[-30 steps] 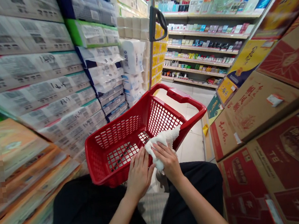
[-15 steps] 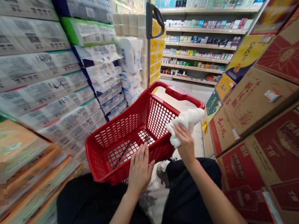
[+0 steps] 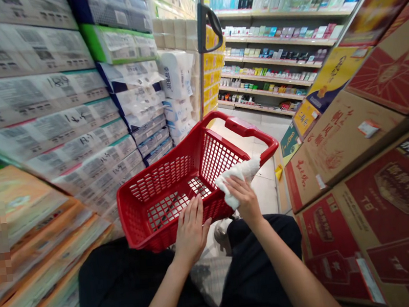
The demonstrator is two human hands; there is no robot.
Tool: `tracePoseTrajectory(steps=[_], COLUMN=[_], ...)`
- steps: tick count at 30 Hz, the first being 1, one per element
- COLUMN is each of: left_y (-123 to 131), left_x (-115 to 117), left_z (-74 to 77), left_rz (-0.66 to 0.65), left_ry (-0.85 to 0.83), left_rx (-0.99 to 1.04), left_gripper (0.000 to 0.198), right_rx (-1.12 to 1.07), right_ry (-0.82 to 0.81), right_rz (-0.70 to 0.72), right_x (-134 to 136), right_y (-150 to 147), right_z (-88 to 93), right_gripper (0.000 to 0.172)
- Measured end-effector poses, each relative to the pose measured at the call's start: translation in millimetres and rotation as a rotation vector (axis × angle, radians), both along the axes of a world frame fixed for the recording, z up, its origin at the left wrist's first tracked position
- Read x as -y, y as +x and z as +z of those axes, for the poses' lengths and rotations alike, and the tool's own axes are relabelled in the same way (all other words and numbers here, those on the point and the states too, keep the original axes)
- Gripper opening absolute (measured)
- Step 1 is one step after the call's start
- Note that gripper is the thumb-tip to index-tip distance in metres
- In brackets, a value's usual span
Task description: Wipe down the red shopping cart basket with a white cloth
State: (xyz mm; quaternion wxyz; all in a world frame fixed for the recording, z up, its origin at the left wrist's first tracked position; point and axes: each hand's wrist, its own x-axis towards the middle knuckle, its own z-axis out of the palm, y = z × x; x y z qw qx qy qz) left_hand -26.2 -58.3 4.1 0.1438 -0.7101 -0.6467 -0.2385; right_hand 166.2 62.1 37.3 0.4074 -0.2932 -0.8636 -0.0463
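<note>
Two hands shared the work: your left hand (image 3: 191,231), fingers spread, braced the red plastic mesh basket (image 3: 195,137), while your right hand (image 3: 241,199) pinched a fluffy white cloth (image 3: 238,176) against its wall.

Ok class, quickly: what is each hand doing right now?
Left hand: open, flat against the red basket.
Right hand: closed, holding a white cloth.

Pale tiled floor (image 3: 264,191) runs ahead at 12 o'clock toward white store shelving (image 3: 266,62) at 1 o'clock, its tiers lined with small packaged goods (image 3: 272,70). Printed cartons (image 3: 352,156) are stacked at 3 o'clock, wrapped tissue packs (image 3: 177,75) at 10 o'clock, and a small yellow item (image 3: 279,172), too small to make out, seems to lie by the cartons
</note>
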Motion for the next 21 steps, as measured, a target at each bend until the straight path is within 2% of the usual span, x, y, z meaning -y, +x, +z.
tracePoseTrajectory(steps=[4,7,10,16,18,21], left_y=[-0.1,-0.4,-0.5,-0.9,-0.9,-0.4], left_x=[-0.2,-0.9,-1.5,-0.8,-0.4,-0.1], left_z=[0.4,-1.5,-3.0,-5.1,-5.4,-3.8], left_rz=[-0.007,-0.004,-0.003,-0.007,-0.006,0.001], left_ry=[0.001,0.011,0.016,0.012,0.006,0.007], left_rx=[0.008,0.013,0.019,0.014,0.013,0.012], left_gripper=[0.064,0.065,0.065,0.061,0.059,0.061], right_rx=[-0.059,-0.127,-0.153,-0.07,-0.044,0.026], right_ry=[0.012,-0.01,-0.042,-0.121,-0.124,-0.062], right_rz=[-0.142,-0.215,-0.204,0.002,0.037,0.08], right_x=[-33.5,-38.1,-20.7,39.9,47.4,35.9], right_y=[36.2,36.8,13.1,-52.3,-59.5,-45.0], right_z=[21.8,24.2,10.2,-24.1,-26.6,-19.5], right_gripper=[0.039,0.041,0.044,0.043,0.04,0.037])
